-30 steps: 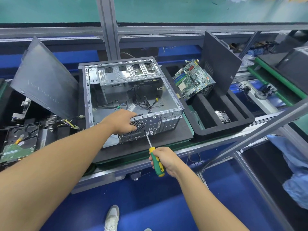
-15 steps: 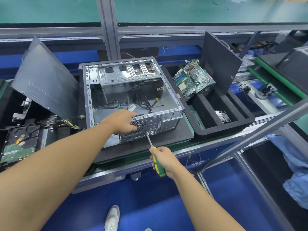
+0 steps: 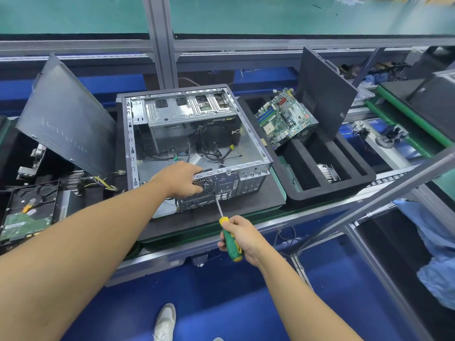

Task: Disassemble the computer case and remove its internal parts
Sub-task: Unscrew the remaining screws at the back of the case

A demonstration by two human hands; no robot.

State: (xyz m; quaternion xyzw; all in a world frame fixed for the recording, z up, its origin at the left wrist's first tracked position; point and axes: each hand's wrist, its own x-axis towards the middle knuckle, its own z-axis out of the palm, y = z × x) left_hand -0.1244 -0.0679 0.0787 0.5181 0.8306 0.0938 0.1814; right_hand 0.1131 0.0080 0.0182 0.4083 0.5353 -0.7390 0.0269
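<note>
The open computer case (image 3: 248,134) lies on its side on a black mat, with loose black cables (image 3: 211,146) inside. My left hand (image 3: 179,179) grips the case's near rear edge, its fingers curled over the fan grille (image 3: 205,185). My right hand (image 3: 242,236) holds a green and yellow screwdriver (image 3: 230,238). The screwdriver's tip touches the rear panel just right of the grille.
A black foam tray (image 3: 364,178) on the right holds a green motherboard (image 3: 280,116), a leaning side panel (image 3: 322,92) and a heatsink (image 3: 326,171). On the left lean another side panel (image 3: 64,116) and a hard drive (image 3: 27,212). A slanted metal bar (image 3: 384,190) crosses on the right.
My right hand has turned the screwdriver handle a little while its tip stays on the rear panel. My left hand keeps its grip on the case.
</note>
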